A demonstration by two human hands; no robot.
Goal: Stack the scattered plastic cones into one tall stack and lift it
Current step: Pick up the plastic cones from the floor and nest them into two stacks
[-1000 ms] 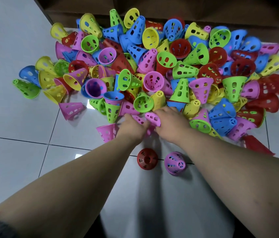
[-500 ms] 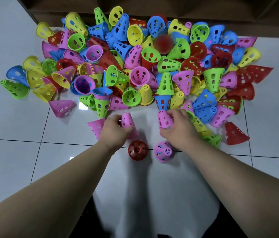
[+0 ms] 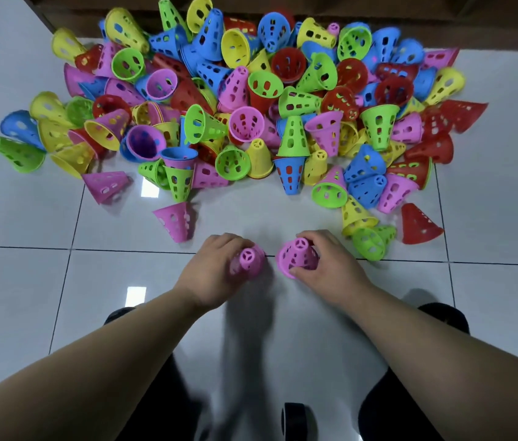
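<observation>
Gripping looked solid: left hand [image 3: 214, 270] wrapped the left pink cone [image 3: 248, 260], right hand [image 3: 330, 265] wrapped the right pink cone [image 3: 297, 257], both tip-up, just short of the cone pile [image 3: 251, 100]. Best bet seemed to be dropping one straight over the other, tips aligned.

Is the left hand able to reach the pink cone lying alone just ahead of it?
Probably yes: the lone pink cone lies apart from the pile, with bare tile between it and the left hand. That hand grips another pink cone, though.
</observation>
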